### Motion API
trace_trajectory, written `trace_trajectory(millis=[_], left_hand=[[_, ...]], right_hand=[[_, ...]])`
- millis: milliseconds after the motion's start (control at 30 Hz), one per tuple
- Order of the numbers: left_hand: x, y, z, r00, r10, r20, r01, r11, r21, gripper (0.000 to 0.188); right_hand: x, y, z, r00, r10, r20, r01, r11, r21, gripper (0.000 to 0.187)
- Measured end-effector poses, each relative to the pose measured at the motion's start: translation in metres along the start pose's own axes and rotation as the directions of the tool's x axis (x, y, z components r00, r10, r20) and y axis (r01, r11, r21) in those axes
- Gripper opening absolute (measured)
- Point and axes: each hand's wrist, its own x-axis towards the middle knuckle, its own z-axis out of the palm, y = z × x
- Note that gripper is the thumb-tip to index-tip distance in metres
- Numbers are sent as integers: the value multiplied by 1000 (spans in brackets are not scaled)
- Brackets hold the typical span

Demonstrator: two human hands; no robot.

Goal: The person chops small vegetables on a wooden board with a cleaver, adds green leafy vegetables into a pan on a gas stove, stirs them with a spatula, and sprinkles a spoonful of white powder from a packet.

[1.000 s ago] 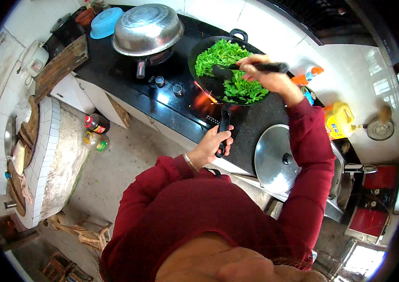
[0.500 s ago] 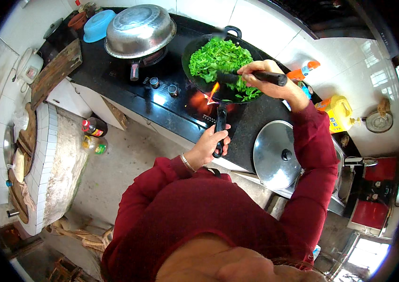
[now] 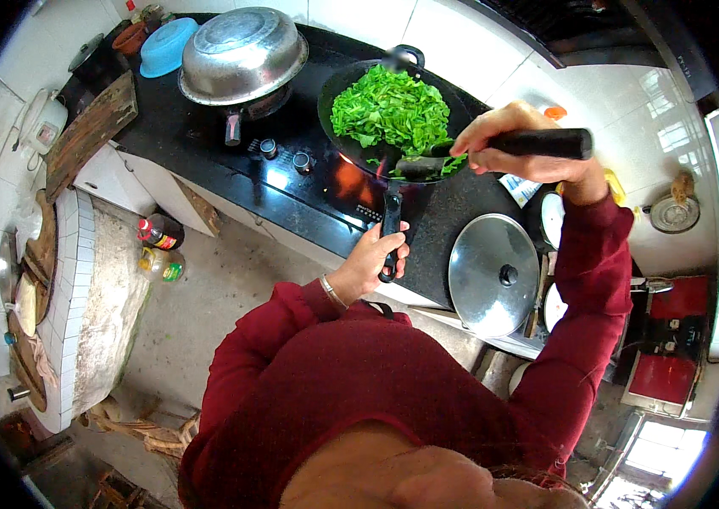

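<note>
My left hand (image 3: 370, 260) is wrapped around the black handle (image 3: 391, 222) of a dark wok (image 3: 463, 100) on the stove. Chopped leafy greens (image 3: 389, 106) are heaped toward the wok's far left. In my right hand (image 3: 515, 119) is a spatula (image 3: 553, 143) with a dark handle, gripped from above. Its metal blade lies low in the wok's near right side, against some leaves, partly hidden by them. An orange glow from the burner shows at the wok's near left edge.
Left of the wok, a metal basin (image 3: 241, 55) sits upside down over another pan. A glass lid (image 3: 495, 276) lies on the counter at right, near my right forearm. Two bottles (image 3: 161, 232) stand on the floor at left. A range hood (image 3: 605, 38) overhangs the far right.
My right hand has moved right with the spatula, whose blade is now at the wok's near right. The flame beside the wok has shrunk. My left hand keeps its grip.
</note>
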Motion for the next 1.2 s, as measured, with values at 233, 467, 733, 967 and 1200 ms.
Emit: trace_trajectory(millis=[233, 467, 733, 967, 1200], left_hand=[[2, -2, -2, 1000, -4, 20, 4, 1000, -4, 31], [1, 1, 0, 1000, 11, -1, -11, 1000, -9, 29], [2, -1, 1, 1000, 19, 20, -19, 1000, 11, 28], [1, -2, 0, 1000, 18, 3, -18, 1000, -11, 26], [3, -4, 0, 1000, 14, 23, -14, 1000, -17, 27]], right_hand=[[15, 50, 33, 989, 112, -95, -118, 991, -61, 18], [1, 9, -8, 993, 105, -49, -103, 994, 33, 13], [14, 88, 37, 982, 92, -164, -124, 974, -191, 12], [2, 24, -1, 945, 282, -168, -265, 958, 112, 13], [9, 43, 21, 975, 220, -20, -217, 971, 97, 14]])
